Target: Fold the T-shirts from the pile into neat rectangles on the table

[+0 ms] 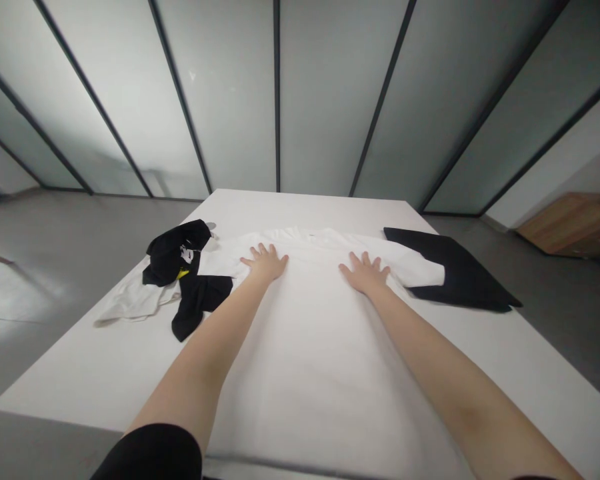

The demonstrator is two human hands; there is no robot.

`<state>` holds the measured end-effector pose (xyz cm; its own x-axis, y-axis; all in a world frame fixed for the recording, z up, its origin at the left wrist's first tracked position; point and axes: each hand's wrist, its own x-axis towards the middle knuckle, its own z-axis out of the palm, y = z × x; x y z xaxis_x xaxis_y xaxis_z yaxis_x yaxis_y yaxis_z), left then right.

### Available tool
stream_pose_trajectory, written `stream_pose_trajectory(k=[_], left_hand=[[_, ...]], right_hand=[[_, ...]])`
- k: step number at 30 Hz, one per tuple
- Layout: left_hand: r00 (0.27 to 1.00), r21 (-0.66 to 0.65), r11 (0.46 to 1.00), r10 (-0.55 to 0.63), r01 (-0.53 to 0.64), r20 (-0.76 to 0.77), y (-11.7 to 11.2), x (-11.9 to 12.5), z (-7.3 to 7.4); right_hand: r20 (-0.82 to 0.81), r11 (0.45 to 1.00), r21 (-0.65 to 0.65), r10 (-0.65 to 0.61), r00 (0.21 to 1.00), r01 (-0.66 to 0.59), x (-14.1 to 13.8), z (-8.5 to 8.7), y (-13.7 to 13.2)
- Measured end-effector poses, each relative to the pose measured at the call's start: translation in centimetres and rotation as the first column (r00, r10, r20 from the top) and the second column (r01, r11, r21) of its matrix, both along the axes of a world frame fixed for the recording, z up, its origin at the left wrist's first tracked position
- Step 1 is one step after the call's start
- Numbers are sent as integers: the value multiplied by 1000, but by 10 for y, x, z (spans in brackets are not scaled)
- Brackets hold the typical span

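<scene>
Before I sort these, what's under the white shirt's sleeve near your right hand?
A flat black garment; the part beneath the white sleeve is covered, so it cannot be seen.

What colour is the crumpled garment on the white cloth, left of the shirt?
The crumpled garment is black with a yellow spot; head view.

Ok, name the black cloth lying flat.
The black cloth beside the right hand: it lies smooth, while the other black cloth, at the table's left, is crumpled.
</scene>
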<state>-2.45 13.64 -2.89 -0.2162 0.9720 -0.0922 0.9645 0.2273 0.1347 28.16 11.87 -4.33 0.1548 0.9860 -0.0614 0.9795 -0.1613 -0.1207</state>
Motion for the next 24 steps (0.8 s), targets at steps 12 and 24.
stream_pose_trajectory(k=[12,24], left_hand=[[997,219,973,-62,68,-36,-8,-10,-5],[996,190,979,-67,77,-56,-32,-15,-4]], right_hand=[[-138,974,226,24,990,8,11,-6,22],[-277,911,412,139,951,-14,68,-11,-4]])
